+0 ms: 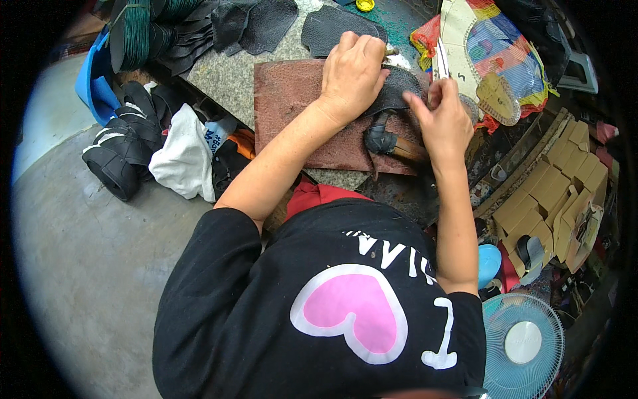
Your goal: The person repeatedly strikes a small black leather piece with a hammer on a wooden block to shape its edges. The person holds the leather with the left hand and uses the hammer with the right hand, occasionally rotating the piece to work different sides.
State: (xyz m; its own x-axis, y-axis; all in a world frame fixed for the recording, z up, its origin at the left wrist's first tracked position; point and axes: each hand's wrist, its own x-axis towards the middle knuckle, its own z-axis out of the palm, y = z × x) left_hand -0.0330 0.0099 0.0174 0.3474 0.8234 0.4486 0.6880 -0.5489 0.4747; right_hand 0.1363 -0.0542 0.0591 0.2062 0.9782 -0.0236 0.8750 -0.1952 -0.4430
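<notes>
My left hand [352,76] is curled closed at the left edge of a small black leather piece [399,88], its fingertips mostly hidden under the knuckles. To the right, my right hand [444,120] has its fingers bent round a pair of scissors [442,58], whose silver blades point away from me. The right thumb reaches toward the leather's edge. Under the leather lies a reddish-brown board [286,113]. A hammer-like tool with a wooden handle [409,149] and a black-wrapped end rests on the board, just below the leather.
More black leather pieces [266,26] lie at the far side of the stone slab [232,86]. Dark green thread spools [136,36] stand far left. Pale templates [458,40] and a colourful mesh bag [495,43] are far right. Black sandals [119,146], cardboard [541,193] and a fan [523,342] surround me.
</notes>
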